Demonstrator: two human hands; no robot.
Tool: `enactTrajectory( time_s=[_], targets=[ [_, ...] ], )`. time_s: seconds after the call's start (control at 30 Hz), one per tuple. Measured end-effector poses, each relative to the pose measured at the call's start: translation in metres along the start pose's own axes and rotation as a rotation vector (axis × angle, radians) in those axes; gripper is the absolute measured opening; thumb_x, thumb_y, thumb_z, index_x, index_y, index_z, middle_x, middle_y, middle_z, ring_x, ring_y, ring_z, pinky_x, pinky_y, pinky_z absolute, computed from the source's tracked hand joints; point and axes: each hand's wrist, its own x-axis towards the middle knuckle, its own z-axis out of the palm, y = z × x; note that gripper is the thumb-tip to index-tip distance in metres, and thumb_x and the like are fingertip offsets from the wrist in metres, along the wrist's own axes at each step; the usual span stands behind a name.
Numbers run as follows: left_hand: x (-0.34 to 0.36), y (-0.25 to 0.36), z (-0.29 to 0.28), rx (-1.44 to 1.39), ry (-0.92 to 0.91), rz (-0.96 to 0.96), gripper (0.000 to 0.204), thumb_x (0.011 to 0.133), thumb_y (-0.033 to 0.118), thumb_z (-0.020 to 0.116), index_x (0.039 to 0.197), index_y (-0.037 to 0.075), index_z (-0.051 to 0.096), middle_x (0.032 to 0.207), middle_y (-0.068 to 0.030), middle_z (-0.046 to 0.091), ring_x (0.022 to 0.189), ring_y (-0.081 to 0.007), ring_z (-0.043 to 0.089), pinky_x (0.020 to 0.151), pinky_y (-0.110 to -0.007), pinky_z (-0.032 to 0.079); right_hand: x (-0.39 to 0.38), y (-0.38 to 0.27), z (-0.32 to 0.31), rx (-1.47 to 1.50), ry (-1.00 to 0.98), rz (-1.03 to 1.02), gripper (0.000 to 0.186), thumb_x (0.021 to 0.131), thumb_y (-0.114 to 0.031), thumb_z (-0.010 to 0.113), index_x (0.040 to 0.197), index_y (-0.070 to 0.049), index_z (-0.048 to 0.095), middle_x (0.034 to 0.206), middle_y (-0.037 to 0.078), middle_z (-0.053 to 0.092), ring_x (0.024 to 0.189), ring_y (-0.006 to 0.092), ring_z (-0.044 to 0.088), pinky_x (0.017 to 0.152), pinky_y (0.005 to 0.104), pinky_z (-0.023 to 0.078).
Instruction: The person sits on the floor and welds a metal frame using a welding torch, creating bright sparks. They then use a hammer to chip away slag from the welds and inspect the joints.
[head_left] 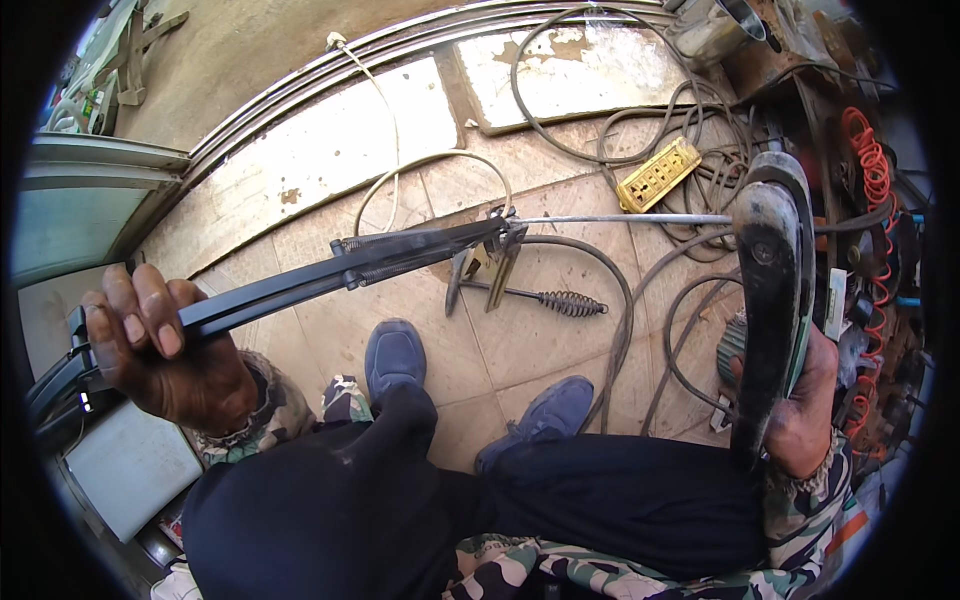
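Observation:
My left hand (160, 340) is closed round one end of a black spring-loaded arm (310, 278), a long hinged bar with coil springs along it. It slants up to the right. My right hand (805, 405) grips a worn black welding electrode holder (765, 300), which stands upright and partly hides the fingers. From its upper part a thin grey welding rod (620, 218) runs left, its far end at the arm's end joint. I cannot tell whether they touch. Below that joint a chipping hammer (540, 295) with a coiled-wire handle lies on the tiles, beside a flat metal piece (500, 280).
A yellow power strip (660, 175) lies among looped cables (700, 130) at the back right. A red coiled hose (872, 160) hangs at the right by cluttered tools. My blue shoes (395, 350) are on the tiled floor. A metal door track (270, 100) crosses behind.

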Motion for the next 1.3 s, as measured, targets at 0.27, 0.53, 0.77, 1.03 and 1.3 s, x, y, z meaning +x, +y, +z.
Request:
enactTrajectory(
  time_s=[0.27, 0.53, 0.77, 1.03, 1.3],
  targets=[
    [0.002, -0.004, -0.002, -0.022, -0.011, -0.001, 0.030, 0.109, 0.015, 0.051, 0.080, 0.010, 0.046, 0.079, -0.0023, 0.046, 0.064, -0.0105, 0.049, 0.060, -0.025, 0.046, 0.002, -0.007, 0.002, 0.025, -0.008, 0.028, 0.022, 0.084, -0.003, 0.073, 0.102, 0.002, 0.063, 0.079, -0.002, 0.057, 0.071, 0.0081, 0.050, 0.068, 0.0259, 0.042],
    [0.001, -0.005, -0.005, -0.015, -0.031, 0.003, 0.028, 0.108, 0.015, 0.052, 0.081, 0.010, 0.047, 0.080, -0.0016, 0.047, 0.065, -0.0099, 0.049, 0.061, -0.025, 0.047, 0.003, -0.006, 0.006, 0.078, 0.005, 0.048, 0.021, 0.083, -0.003, 0.073, 0.101, 0.002, 0.063, 0.079, -0.002, 0.058, 0.071, 0.0087, 0.051, 0.068, 0.0261, 0.042],
    [0.006, -0.002, -0.009, 0.002, -0.059, -0.005, 0.026, 0.108, 0.015, 0.053, 0.083, 0.011, 0.048, 0.082, -0.0018, 0.049, 0.068, -0.0099, 0.052, 0.064, -0.025, 0.050, 0.008, -0.011, 0.005, 0.063, -0.001, 0.039, 0.022, 0.082, -0.003, 0.073, 0.101, 0.002, 0.063, 0.079, -0.001, 0.058, 0.071, 0.0090, 0.051, 0.068, 0.0263, 0.042],
    [0.008, -0.003, -0.009, -0.002, -0.069, -0.010, 0.026, 0.108, 0.015, 0.053, 0.083, 0.011, 0.048, 0.082, -0.0018, 0.049, 0.068, -0.0099, 0.053, 0.064, -0.025, 0.049, 0.010, -0.011, 0.004, 0.042, -0.009, 0.035, 0.023, 0.083, -0.003, 0.072, 0.103, 0.003, 0.064, 0.080, -0.001, 0.059, 0.072, 0.0091, 0.053, 0.069, 0.0263, 0.044],
    [0.009, -0.004, -0.010, -0.011, -0.062, -0.006, 0.026, 0.108, 0.014, 0.053, 0.082, 0.011, 0.047, 0.081, -0.0014, 0.049, 0.067, -0.0098, 0.052, 0.063, -0.025, 0.049, 0.011, -0.013, 0.003, 0.002, -0.023, 0.025, 0.023, 0.082, -0.002, 0.072, 0.103, 0.003, 0.063, 0.081, 0.000, 0.059, 0.071, 0.0092, 0.052, 0.069, 0.0263, 0.044]
  ],
)
